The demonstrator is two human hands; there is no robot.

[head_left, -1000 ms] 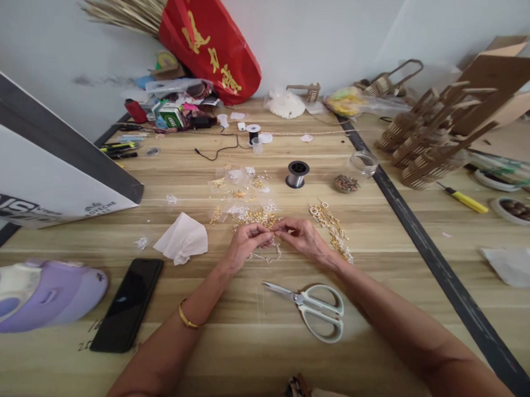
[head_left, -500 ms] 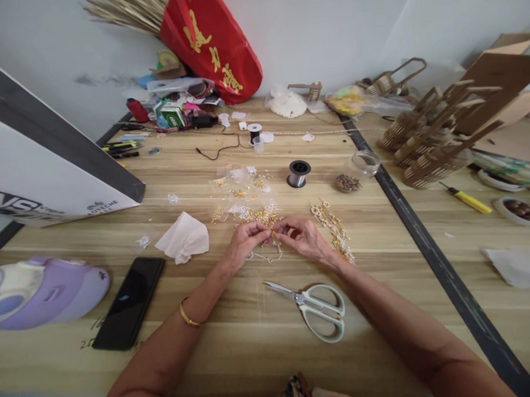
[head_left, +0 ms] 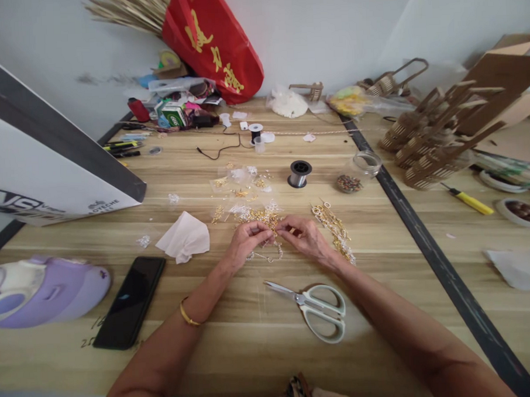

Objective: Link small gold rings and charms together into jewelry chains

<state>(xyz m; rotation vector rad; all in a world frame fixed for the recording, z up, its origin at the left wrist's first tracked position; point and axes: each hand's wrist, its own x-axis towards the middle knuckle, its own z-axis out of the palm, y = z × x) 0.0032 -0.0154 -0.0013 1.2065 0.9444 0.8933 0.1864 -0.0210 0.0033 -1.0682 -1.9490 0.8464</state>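
The silvery chain [head_left: 270, 258] lies on the big wooden table [head_left: 227, 346], near the middle. The scissors [head_left: 318, 313] rest at five o'clock from it, maybe so they are easy to grab. The left hand [head_left: 246, 243] at ten o'clock and right hand [head_left: 308, 237] at two both pinch narrowly, seemingly on the chain's top end, likely to keep it steady. Since the earlier frame, the pinches look slightly further apart.
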